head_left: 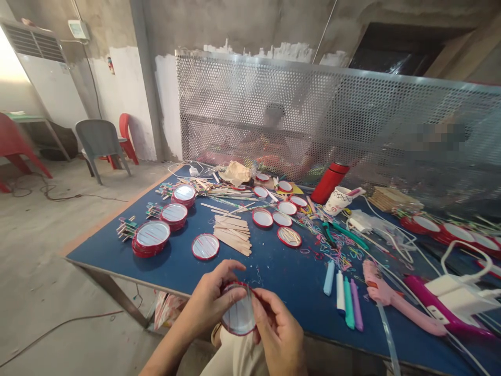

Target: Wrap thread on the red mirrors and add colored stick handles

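Holding a red-rimmed disc (pixel 239 314) in both hands, above the lap (pixel 230 357), at the near edge of the table (pixel 104 256). Pinching its left and far rim with left hand (pixel 211 293), thumb over the face; grasping its right rim with right hand (pixel 279 328). Round, so long axis unclear; face tilted up toward the head, faint stripes running near to far. Lying beyond: flat sticks (pixel 233 235).

Red flask (pixel 329 184) near perforated metal panel (pixel 242 86), grey chair (pixel 99 137) beside red chair (pixel 124 125), white vented unit (pixel 52 83)
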Demonstrator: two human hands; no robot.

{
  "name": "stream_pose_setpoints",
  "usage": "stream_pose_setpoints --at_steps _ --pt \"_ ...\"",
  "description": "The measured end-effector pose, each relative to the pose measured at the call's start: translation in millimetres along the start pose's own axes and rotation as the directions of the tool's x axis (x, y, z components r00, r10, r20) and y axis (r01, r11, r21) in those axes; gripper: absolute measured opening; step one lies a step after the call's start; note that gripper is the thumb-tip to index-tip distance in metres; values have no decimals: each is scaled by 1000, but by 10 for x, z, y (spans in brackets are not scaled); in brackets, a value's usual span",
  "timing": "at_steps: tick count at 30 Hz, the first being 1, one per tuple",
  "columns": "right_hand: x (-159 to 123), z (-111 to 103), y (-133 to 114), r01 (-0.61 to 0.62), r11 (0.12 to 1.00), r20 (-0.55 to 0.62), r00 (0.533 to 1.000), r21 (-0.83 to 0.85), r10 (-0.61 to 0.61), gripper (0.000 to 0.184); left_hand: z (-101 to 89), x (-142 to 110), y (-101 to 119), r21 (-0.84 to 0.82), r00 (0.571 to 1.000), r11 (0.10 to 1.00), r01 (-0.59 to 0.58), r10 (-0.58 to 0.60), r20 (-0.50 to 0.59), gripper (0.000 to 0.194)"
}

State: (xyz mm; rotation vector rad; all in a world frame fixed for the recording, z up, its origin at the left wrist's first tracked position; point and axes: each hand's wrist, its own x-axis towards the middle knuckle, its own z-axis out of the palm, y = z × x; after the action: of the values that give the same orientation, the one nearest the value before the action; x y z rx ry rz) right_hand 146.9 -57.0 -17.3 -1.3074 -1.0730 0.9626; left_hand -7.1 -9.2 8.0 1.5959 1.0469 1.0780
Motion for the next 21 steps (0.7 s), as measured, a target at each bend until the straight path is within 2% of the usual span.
stream_pose_setpoints --at_steps 2,4,7,11,16,21 --pt "28 -48 -18 -7 1000 -82 997 25 9 41 11 -2 -25 -109 999 994 15 -19 -35 35" --pt "78 -120 -14 11 1000 -141 990 26 -7 42 24 -5 -34 -185 996 981 51 -63 -57 31" --pt "151 -192 34 59 998 -130 990 9 -58 42 42 -5 -22 -199 994 976 84 -98 -58 31" --pt "140 -115 88 154 988 -203 967 -2 -152 38 74 -6 11 -79 996 996 40 -46 -82 26" --pt "39 45 103 193 979 -285 937 -63 -203 35 149 -38 22 80 982 997 15 0 -186 25" --pt "15 68 204 243 953 -297 910 -181 -289 39 204 -44 17 272 959 958 -93 159 -234 12"
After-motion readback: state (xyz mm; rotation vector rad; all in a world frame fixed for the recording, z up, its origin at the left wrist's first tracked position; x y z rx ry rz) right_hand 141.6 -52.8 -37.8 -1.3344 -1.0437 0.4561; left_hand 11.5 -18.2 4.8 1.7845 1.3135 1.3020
